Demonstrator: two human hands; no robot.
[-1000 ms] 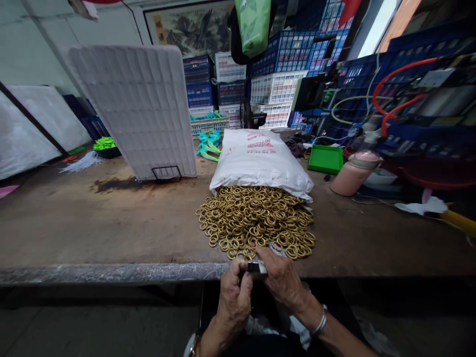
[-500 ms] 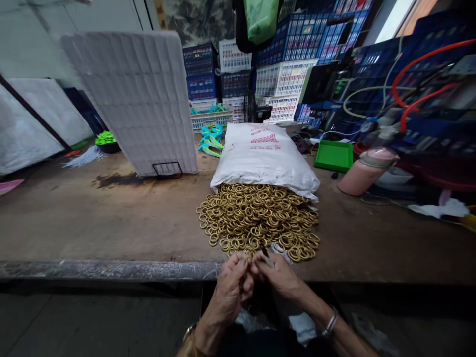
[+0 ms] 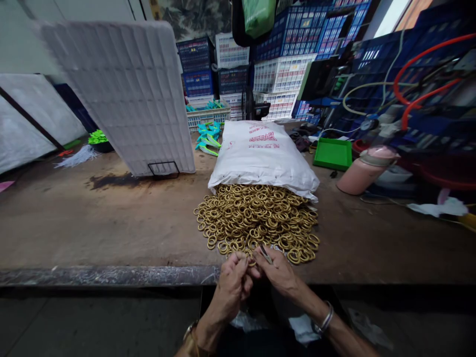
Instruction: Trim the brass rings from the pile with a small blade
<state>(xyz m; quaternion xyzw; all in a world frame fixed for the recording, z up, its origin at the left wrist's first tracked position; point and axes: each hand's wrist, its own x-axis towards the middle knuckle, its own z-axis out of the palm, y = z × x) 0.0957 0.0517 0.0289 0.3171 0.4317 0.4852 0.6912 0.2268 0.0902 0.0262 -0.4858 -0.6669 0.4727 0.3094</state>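
A heap of gold-coloured rings [image 3: 256, 213] spills toward the table's front edge from the mouth of a white woven sack [image 3: 260, 151] with red print. Just in front of it, my two hands meet at the fingertips. My left hand [image 3: 231, 282] is closed in a pinch, with a gold ring [image 3: 253, 261] showing at its fingertips. Closed around a slim metal tool [image 3: 266, 255] is my right hand [image 3: 278, 272]; the tool's dark end points up from between thumb and fingers. Its working end is hidden, so its exact kind cannot be made out.
A whitish ribbed panel [image 3: 122, 99] leans upright in a black wire stand [image 3: 163, 169] at left. Turquoise and green pieces [image 3: 208, 138] lie behind the sack. A green tray [image 3: 332, 153] and a pink bottle [image 3: 366, 171] stand at right. Stacked crates [image 3: 284, 74] fill the back.
The view has shifted slightly. My hands stay together at the heap's front edge, with only small finger movement; the ring and the tool show more clearly now.
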